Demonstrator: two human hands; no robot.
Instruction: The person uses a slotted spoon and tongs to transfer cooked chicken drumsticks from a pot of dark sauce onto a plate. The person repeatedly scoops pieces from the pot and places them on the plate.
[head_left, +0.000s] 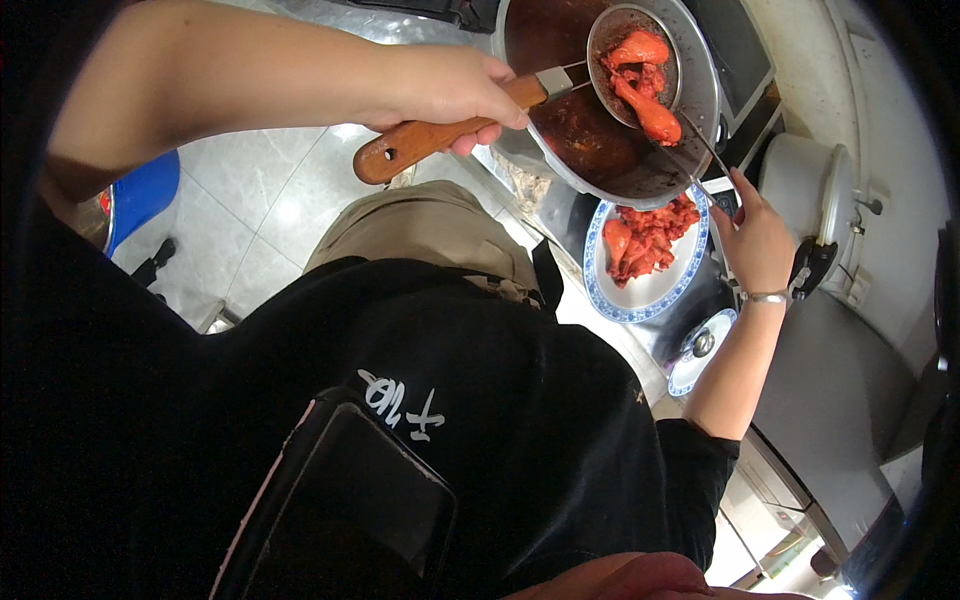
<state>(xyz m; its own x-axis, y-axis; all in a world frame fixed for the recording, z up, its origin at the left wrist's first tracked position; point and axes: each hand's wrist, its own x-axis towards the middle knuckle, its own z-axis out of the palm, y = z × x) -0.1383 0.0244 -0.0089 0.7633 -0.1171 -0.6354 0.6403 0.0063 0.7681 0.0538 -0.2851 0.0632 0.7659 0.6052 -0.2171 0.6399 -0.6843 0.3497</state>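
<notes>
My left hand (469, 94) grips the wooden handle (427, 150) of a round mesh skimmer (615, 105). Red-coloured chicken drumsticks (649, 109) and smaller red pieces lie in its mesh bowl. The skimmer is over a large metal pot (551, 161) of dark reddish-brown liquid (585, 139). In my right hand (757, 240) are what look like thin metal tongs (709, 142), their tips close to the lower drumstick. Whether they touch it, I cannot tell. Beside the pot, below my right hand, an oval blue-rimmed plate (643, 311) bears a pile of red chicken pieces (649, 240).
A smaller blue-rimmed plate (682, 379) with a round metal knob on it sits past the oval plate. Against the wall stands a lidded pot (799, 180) with a black handle. A blue bin (150, 195) is on the tiled floor (247, 195). A phone-like device (360, 487) hangs at my chest.
</notes>
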